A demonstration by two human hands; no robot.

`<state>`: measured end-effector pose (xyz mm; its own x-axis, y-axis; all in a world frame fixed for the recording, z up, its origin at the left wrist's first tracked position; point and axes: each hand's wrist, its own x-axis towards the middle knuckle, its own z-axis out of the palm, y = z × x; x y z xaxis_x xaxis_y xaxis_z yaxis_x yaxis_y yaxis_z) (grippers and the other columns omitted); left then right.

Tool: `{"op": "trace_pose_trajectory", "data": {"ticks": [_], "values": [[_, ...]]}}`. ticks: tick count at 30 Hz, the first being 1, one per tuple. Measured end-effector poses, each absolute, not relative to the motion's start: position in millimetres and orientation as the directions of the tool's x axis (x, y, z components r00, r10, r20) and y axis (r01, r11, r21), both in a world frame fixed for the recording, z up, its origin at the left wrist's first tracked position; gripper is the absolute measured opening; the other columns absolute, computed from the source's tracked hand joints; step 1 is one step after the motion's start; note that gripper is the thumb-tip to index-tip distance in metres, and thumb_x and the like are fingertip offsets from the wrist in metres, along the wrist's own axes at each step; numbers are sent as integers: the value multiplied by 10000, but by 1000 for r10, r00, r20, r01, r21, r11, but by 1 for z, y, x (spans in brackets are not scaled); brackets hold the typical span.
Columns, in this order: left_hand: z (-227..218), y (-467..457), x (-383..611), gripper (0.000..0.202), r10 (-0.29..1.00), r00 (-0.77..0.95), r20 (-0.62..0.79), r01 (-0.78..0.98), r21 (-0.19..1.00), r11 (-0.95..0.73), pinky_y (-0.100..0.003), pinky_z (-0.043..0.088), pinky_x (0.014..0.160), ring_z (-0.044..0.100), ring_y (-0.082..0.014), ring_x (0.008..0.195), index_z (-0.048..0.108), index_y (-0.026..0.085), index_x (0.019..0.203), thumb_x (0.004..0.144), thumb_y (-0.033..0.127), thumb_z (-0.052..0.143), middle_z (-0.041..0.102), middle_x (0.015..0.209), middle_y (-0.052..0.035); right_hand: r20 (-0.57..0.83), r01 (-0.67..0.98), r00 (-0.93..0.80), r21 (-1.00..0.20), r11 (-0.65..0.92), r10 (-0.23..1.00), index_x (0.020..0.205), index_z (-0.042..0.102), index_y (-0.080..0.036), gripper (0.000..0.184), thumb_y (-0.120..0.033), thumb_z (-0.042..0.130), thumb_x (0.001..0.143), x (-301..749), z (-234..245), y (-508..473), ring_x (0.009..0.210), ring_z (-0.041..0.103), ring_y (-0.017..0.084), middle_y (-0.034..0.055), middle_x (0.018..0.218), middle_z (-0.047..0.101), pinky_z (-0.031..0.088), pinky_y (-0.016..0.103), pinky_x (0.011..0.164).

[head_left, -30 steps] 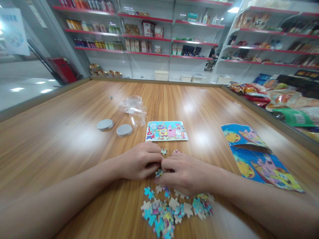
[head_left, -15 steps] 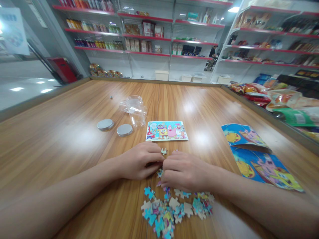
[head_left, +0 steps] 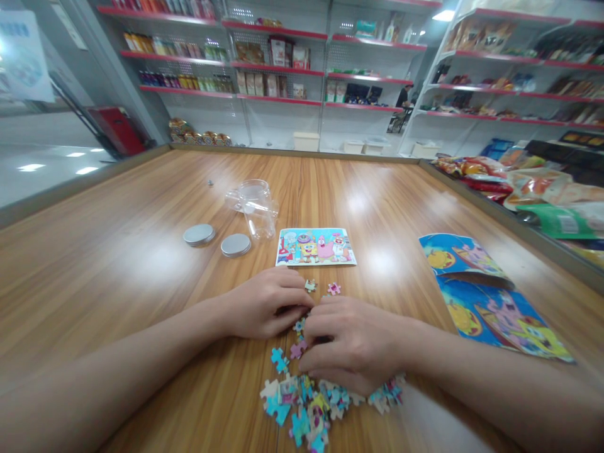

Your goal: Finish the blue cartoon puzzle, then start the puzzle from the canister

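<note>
I see puzzle pieces heaped just nearside of the right hand's curled fingers; the left hand curls beside those; whether either grips, I can't tell.

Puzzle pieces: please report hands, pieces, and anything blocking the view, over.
Left hand close beside right hand, both grips hidden. Puzzle pieces mostly heaped, a few scattered. Right hand hides some of them.

The right hand has moved nearer the puzzle pile.
</note>
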<state>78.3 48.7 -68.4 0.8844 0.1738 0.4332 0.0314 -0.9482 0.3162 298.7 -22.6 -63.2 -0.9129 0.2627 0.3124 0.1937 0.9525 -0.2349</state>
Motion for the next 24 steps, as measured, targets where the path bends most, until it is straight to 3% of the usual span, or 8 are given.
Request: {"op": "trace_pose_trajectory", "data": {"ticks": [8,17,24], "values": [[-69,49,78,167,176,884,434,26,330,-944,-310,453,692,595,-178,754,682,165,996,930,122,535,648,798,-61,331,152,-915,-247,957,231,1133,711,-207,336,-473,562,991,296,-65,-22,821,590,172,59,917,646,444,317,716],[-69,49,78,149,172,883,438,30,312,-950,-310,439,684,591,-174,744,679,172,975,933,134,541,640,780,-54,298,215,-911,-247,945,285,942,662,-168,213,-316,517,993,294,-63,-24,769,545,171,43,835,628,437,327,695],[-70,49,78,148,184,888,421,41,325,-945,-313,435,692,587,-182,742,678,161,960,930,135,535,630,777,-61,303,241,-904,-218,946,300,923,660,-168,166,-184,500,885,295,-62,-25,760,528,179,40,803,614,406,334,671]]}}
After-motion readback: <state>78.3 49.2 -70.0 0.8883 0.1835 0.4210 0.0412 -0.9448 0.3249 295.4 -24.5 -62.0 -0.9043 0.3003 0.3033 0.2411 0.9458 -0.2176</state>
